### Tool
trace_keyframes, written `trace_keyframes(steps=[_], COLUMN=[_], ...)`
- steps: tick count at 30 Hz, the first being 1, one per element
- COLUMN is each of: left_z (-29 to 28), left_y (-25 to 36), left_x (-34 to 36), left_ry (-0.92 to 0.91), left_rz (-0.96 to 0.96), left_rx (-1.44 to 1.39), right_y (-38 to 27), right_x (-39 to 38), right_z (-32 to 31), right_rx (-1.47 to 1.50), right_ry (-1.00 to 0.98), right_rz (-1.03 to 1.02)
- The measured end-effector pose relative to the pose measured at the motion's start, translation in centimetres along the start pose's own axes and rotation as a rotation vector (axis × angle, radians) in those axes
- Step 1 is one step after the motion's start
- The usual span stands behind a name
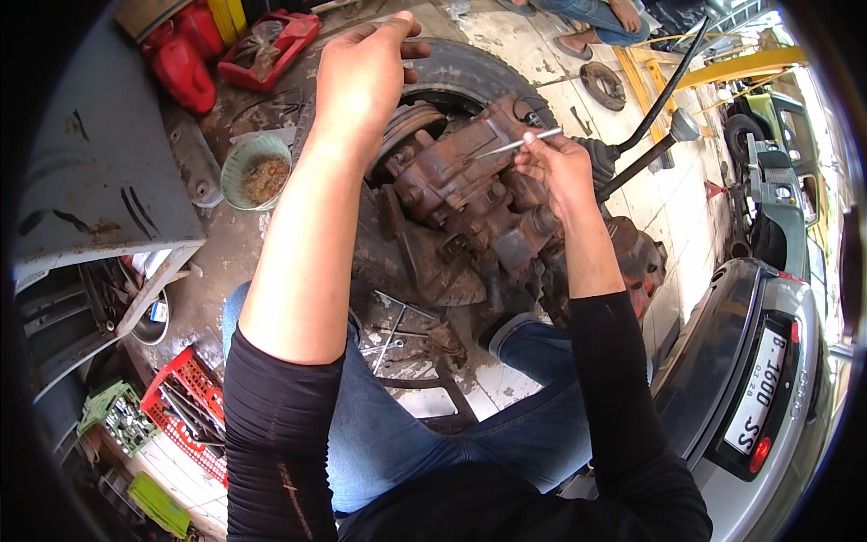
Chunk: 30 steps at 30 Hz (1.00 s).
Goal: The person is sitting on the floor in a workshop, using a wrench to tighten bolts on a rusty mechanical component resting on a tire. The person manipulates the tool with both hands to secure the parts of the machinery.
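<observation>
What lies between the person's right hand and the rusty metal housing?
In the head view, a thin metal rod held in the right hand points toward the rusty metal housing; whether its tip touches cannot be told.

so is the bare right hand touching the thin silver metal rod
Touching: the head view shows the right hand holding the rod in a pinch.
</observation>
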<state>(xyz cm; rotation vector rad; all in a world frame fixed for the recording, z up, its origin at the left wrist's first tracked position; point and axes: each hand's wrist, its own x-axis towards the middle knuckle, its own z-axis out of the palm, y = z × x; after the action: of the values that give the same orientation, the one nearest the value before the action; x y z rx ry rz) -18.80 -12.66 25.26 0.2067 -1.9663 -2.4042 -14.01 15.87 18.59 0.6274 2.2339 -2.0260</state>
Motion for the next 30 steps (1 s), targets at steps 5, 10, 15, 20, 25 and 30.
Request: trace_keyframes(steps=[5, 10, 15, 20, 25, 30], left_z=[-0.1, 0.1, -0.3, -0.1, 0.3, 0.3], left_y=[0.0, 0.3, 0.3, 0.2, 0.0, -0.4], left_x=[0.0, -0.1, -0.2, -0.1, -0.2, 0.1], left_ry=[0.003, 0.015, 0.007, 0.0, -0.014, -0.028], left_rz=[-0.008, -0.021, -0.036, -0.032, -0.04, -0.035], left_rx=[0.006, 0.011, 0.021, 0.008, 0.032, 0.015], right_y=[2.1, 5.9, 5.3, 6.0, 6.5, 5.5], right_x=[1.9, 4.8, 5.1, 5.8, 5.2, 3.8], right_z=[1.0, 0.3, 0.6, 0.4, 1.2, 1.8], right_rx=[-0.246, -0.532, -0.745, -0.733, -0.791, -0.764], right_ry=[0.163, 0.277, 0.35, 0.275, 0.241, 0.221], right_rz=[-0.271, -0.432, -0.452, -0.427, -0.433, -0.413])
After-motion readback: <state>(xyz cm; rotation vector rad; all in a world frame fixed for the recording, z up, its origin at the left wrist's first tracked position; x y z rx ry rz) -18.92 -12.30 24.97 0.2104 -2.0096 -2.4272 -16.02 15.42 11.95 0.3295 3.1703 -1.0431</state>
